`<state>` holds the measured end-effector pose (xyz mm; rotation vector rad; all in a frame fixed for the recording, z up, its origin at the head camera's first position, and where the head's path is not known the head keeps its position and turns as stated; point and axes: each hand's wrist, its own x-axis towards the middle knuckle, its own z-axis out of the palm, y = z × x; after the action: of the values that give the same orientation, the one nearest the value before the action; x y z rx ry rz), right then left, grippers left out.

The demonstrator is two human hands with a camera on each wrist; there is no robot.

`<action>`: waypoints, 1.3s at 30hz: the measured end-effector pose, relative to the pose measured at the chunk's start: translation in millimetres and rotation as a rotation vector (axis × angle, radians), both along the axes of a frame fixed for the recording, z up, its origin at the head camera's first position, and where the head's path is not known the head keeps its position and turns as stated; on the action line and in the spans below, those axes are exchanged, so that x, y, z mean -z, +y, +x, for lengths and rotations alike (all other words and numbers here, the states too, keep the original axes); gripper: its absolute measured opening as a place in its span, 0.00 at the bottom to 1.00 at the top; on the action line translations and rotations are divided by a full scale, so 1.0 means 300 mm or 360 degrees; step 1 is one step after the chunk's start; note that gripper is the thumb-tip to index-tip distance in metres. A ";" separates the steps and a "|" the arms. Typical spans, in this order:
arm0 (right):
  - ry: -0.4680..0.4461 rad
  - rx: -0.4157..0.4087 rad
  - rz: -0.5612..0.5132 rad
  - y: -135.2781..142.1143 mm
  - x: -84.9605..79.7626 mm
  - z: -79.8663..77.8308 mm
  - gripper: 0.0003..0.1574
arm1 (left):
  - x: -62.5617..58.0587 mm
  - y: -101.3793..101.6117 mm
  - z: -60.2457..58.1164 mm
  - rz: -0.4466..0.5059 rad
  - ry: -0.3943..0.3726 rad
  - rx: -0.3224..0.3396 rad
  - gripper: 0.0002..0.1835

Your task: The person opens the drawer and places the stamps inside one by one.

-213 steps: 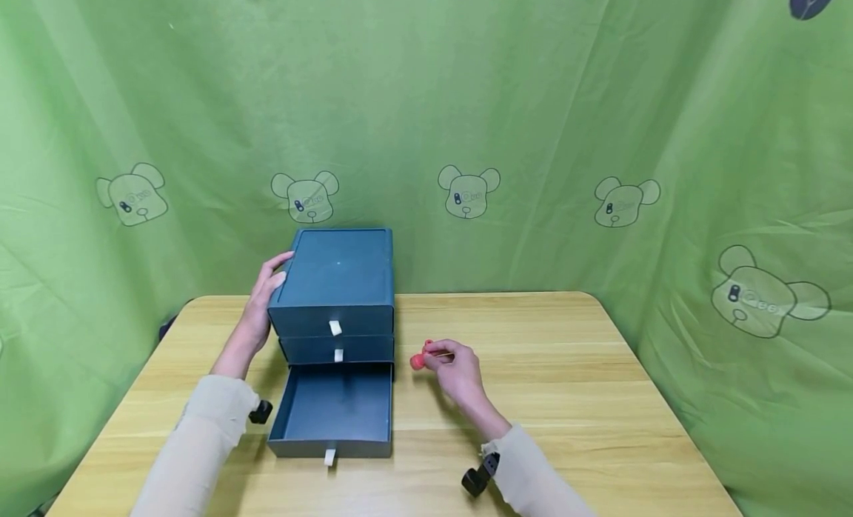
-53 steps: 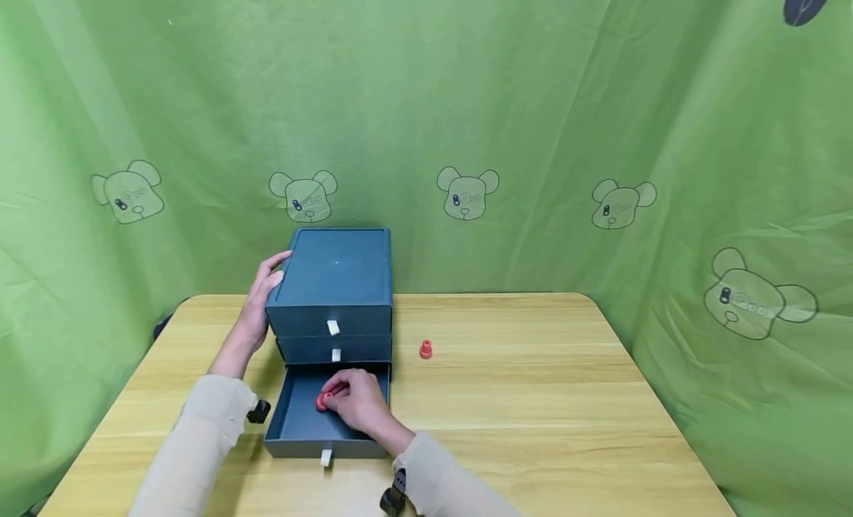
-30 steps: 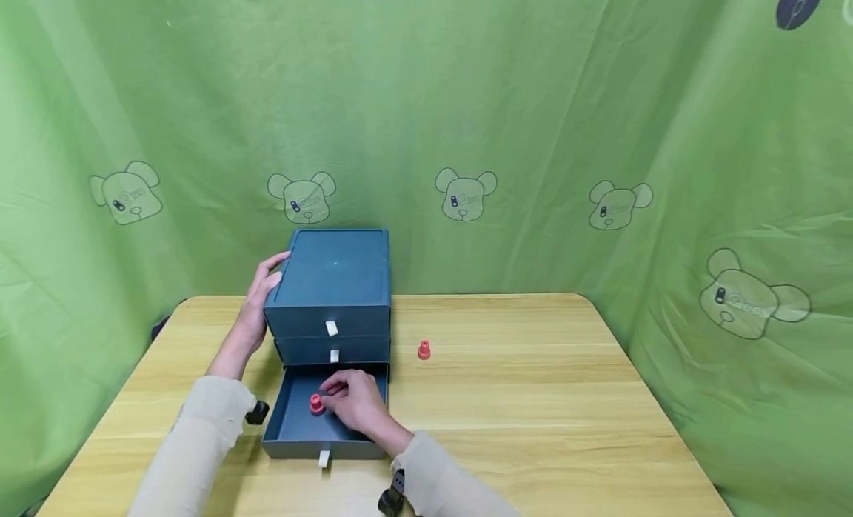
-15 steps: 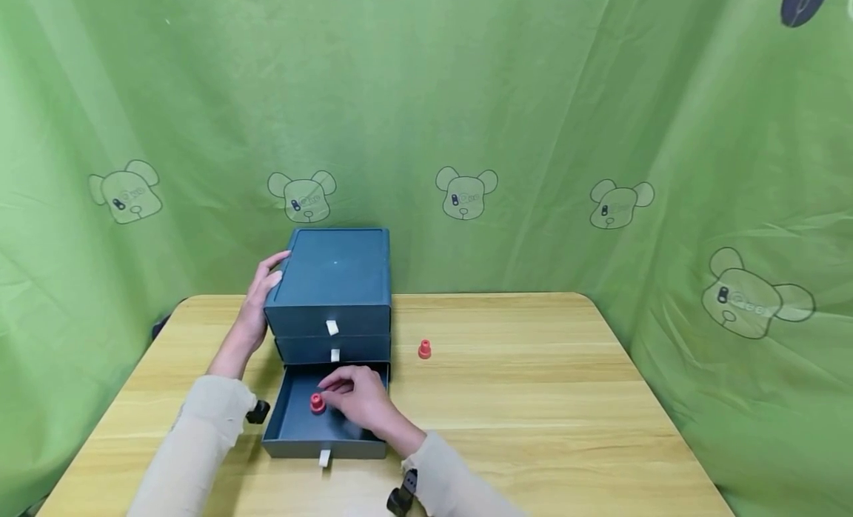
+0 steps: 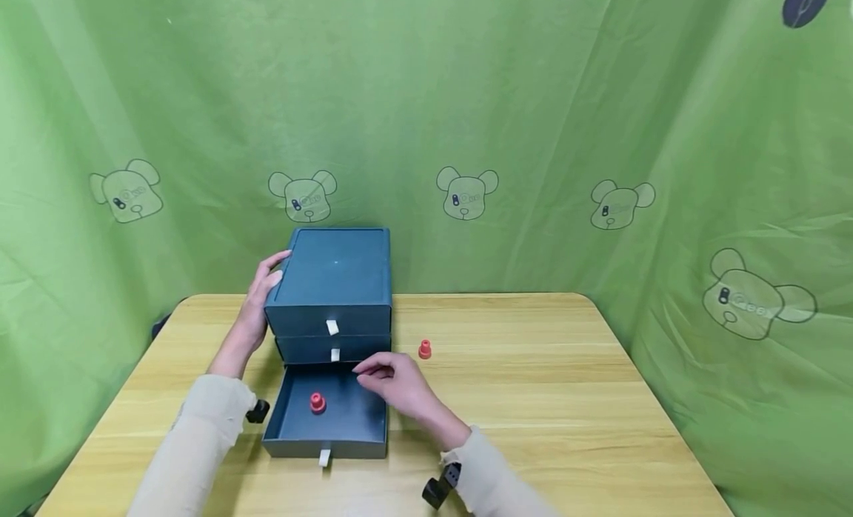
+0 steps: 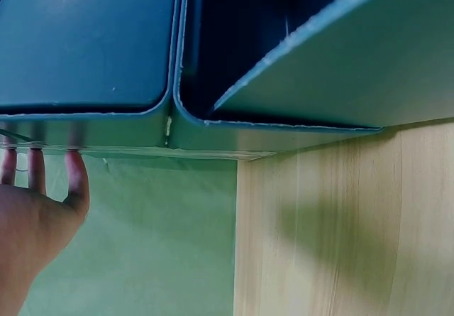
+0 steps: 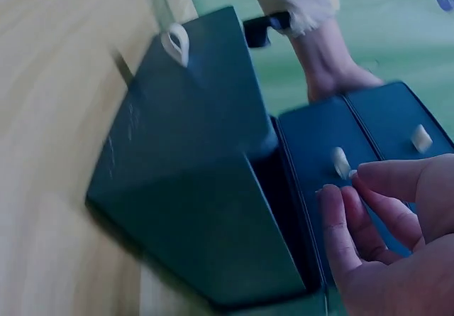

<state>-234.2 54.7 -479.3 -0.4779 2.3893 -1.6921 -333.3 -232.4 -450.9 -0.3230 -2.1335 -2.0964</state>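
Observation:
A stack of dark blue drawers (image 5: 336, 269) stands on the table, its bottom drawer (image 5: 353, 421) pulled out. Inside that drawer sits a small red stepped cone-shaped piece (image 5: 317, 403), upright and left of the middle. My right hand (image 5: 400, 387) hovers over the drawer's right side, holding nothing, its thumb and fingertips close to each other. In the right wrist view the same hand's fingers (image 7: 339, 234) overlap the middle drawer's front. My left hand (image 5: 256, 302) rests on the stack's left side; the left wrist view shows its fingertips (image 6: 76, 163) against that wall.
A second red stepped piece (image 5: 425, 349) stands on the wooden table (image 5: 533, 398) right of the stack. White pull tabs (image 5: 332, 327) stick out from the drawer fronts. A green curtain (image 5: 533, 117) with bear drawings hangs behind the table.
My right hand brought a red piece from the table into the bottom drawer, let go of it there, and has since moved up and right. The left hand stays on the stack.

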 end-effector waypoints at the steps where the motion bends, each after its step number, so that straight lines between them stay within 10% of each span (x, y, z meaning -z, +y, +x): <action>1: -0.0012 0.0001 -0.0025 0.017 -0.003 -0.005 0.09 | 0.000 -0.001 0.000 0.0000 0.0000 -0.0003 0.30; 19: 0.0005 0.0614 -0.0307 0.216 0.019 -0.149 0.20 | 0.003 -0.005 -0.006 -0.0009 -0.0005 0.0001 0.30; 39: -0.0143 0.0664 -0.0031 0.246 0.182 -0.220 0.33 | 0.015 -0.012 -0.021 -0.0039 0.0032 -0.0002 0.31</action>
<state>-300.3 128.5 -534.0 0.1062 2.5350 -1.8459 -339.7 -236.0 -455.4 -0.3440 -2.1487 -2.0591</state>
